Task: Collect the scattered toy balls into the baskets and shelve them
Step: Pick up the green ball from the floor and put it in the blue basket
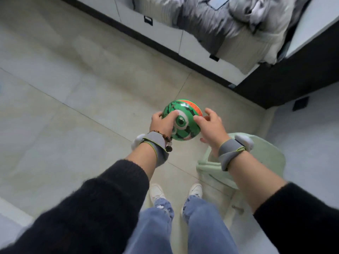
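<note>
A green watermelon-patterned toy ball (pixel 185 121) with a cartoon eye and a red-orange patch is held up in front of me, above the tiled floor. My left hand (pixel 162 122) grips its left side, thumb curled over the top. My right hand (pixel 211 125) holds its right side with fingers curved against it. A pale green basket (pixel 264 162) stands on the floor at my right, just below my right wrist; its inside is mostly hidden by my arm.
A bed frame with white drawers (pixel 198 46) and a grey duvet (pixel 229 21) runs across the top. A dark cabinet base (pixel 286 79) sits at the right. Beige floor tiles (pixel 73 107) spread to the left. My feet (pixel 176 191) stand below the ball.
</note>
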A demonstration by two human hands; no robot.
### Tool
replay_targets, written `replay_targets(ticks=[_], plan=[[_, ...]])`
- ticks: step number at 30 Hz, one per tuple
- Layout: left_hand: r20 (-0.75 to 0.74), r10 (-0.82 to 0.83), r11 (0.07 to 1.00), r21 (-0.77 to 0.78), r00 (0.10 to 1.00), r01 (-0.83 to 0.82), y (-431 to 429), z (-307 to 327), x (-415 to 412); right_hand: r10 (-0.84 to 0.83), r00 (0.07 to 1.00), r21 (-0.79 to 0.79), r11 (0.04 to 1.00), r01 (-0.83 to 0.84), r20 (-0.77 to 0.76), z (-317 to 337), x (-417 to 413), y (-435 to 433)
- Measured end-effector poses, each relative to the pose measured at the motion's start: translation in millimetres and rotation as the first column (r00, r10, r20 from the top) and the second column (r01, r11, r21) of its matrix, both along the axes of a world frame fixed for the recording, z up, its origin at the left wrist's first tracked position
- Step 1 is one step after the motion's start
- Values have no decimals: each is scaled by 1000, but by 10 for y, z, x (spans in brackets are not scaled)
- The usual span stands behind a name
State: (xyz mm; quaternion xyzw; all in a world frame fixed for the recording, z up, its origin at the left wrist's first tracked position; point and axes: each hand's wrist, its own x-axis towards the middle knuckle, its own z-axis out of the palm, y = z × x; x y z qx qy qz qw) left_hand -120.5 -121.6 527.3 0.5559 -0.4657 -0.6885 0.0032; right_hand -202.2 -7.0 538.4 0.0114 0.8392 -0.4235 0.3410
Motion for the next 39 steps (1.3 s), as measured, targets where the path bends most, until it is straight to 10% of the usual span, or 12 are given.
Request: replay_targets(ticks=[21,39], plan=[[-384,-255,961,-203,887,189,-337,2155,-2742,-193,934,-303,948,98,-299,2115,-2512,26],[-472,-503,863,-320,724,391,-709,2809,-5683,-551,748,-464,807,365,-370,2678,-4824,-222]])
